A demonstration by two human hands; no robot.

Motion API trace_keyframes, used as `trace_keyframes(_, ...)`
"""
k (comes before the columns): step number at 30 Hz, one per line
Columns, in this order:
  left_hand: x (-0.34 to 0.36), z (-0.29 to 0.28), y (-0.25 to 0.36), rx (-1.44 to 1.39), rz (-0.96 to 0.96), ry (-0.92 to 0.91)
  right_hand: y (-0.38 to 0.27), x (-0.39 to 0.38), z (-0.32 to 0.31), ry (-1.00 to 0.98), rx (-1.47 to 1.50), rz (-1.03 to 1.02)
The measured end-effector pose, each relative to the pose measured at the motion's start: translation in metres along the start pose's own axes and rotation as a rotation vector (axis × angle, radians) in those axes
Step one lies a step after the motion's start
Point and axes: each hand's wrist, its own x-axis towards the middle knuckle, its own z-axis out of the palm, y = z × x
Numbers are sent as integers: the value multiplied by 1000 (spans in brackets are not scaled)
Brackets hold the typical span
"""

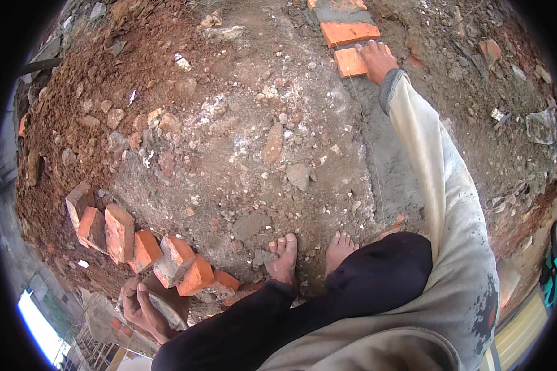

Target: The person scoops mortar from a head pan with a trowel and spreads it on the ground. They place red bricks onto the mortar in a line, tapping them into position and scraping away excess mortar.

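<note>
My right hand [377, 60] reaches far forward, its fingers gripping the right end of an orange brick [349, 63]. That brick rests at the near end of a row, close to another brick [348, 33]. Wet grey mortar [393, 167] spreads in a strip from it toward me. A thin string [366, 127] runs along the strip's left side. My left hand [143, 309] is low at the left with its fingers curled, next to a dark brown, flat-looking surface [172, 298]. What these fingers hold is hidden.
Several loose bricks [119, 232] lean in a curved line at the lower left. My bare feet [284, 256] stand on rough ground with stones [298, 175] and rubble. A clear plastic piece [541, 127] lies at the right, and a teal object [556, 266] is at the right edge.
</note>
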Motion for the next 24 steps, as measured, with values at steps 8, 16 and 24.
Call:
trace_keyframes(8, 20, 16, 10, -135, 35, -2, 2, 11, -3, 12, -9, 21)
trace_keyframes(16, 23, 26, 21, -143, 49, -28, 6, 8, 5, 38, 10, -26)
trace_keyframes(24, 26, 30, 26, -109, 15, -27, 4, 10, -5, 26, -14, 9)
